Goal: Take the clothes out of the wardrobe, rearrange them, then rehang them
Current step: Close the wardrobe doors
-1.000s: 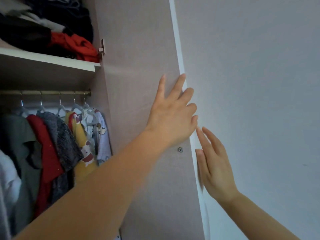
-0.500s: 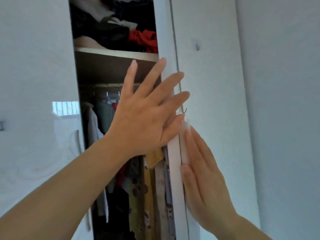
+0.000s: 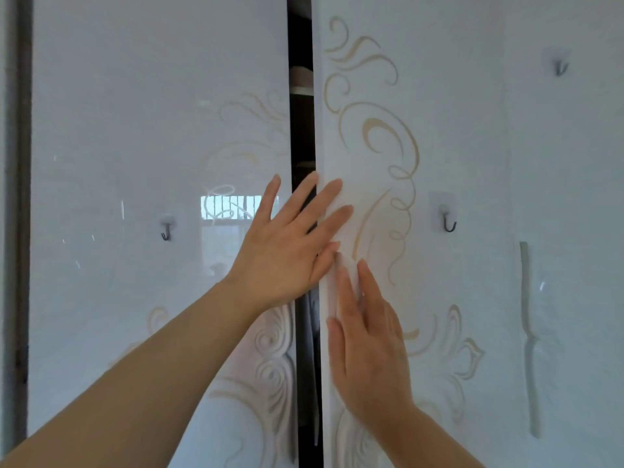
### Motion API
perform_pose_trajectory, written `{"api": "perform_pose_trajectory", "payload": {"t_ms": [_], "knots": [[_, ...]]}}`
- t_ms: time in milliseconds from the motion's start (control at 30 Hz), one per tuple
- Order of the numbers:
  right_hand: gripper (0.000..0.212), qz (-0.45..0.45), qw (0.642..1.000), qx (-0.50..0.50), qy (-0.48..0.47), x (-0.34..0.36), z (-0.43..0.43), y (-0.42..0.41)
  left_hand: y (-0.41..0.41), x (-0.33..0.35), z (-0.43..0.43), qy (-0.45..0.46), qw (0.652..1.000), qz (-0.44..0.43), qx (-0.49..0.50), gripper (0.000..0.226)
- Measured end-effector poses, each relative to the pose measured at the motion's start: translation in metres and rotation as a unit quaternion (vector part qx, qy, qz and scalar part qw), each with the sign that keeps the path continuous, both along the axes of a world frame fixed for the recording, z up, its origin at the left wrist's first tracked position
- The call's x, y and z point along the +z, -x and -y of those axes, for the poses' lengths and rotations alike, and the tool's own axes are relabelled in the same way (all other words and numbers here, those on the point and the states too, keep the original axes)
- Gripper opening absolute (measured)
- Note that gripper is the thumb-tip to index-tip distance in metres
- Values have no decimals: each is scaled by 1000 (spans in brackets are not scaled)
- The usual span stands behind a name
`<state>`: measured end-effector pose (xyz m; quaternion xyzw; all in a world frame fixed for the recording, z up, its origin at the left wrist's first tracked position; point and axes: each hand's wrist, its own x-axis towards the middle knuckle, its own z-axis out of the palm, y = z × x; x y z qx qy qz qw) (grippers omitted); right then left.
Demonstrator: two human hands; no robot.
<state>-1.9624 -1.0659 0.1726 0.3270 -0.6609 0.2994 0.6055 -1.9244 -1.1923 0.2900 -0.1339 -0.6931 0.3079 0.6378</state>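
Note:
Two glossy white wardrobe doors with gold swirl patterns fill the view. Only a narrow dark gap (image 3: 302, 136) stays between the left door (image 3: 152, 130) and the right door (image 3: 439, 136). My left hand (image 3: 287, 244) lies flat with straight spread fingers across the gap, fingertips on the right door's edge. My right hand (image 3: 364, 342) presses flat on the right door just below it. Of the hanging clothes (image 3: 309, 332) only a dark sliver shows in the gap.
A small stick-on hook (image 3: 166, 229) is on the left door, another hook (image 3: 447, 221) on the right door, and a third hook (image 3: 559, 65) at the upper right. A long pale handle (image 3: 528, 339) runs down the far right panel.
The right door has swung nearly closed under both hands. The opening that showed the shelf, rail and hanging clothes has shrunk to a thin gap.

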Motion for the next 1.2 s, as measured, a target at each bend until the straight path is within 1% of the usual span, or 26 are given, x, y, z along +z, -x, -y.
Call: {"api": "perform_pose_trajectory", "payload": {"t_ms": [200,367,467,533,667,833,1033,1133,1200], "knots": [[52,-37,998,-45,2,-2,50,46,50,-6,47,-33,999,12,-3,47],[51,-40,995,-87,5,-4,88,89,91,-10,77,-55,998,24,-1,45],[45,-47,994,-94,19,-6,101,111,109,-14,85,-91,995,35,-28,47],[46,-50,994,-97,25,-7,106,119,116,-16,87,-104,993,29,-49,47],[45,-45,994,-97,24,-10,108,122,120,-19,88,-104,992,12,-69,47],[47,-35,995,-87,23,-9,107,119,118,-21,86,-108,991,15,-78,48],[49,-2,998,-67,8,-9,103,112,112,-36,83,-140,985,24,-100,43],[52,33,997,-71,-19,-8,98,105,104,-53,82,-154,984,60,-62,47],[55,49,994,-83,-48,-6,95,101,99,-68,81,-181,979,88,-30,48]]}}
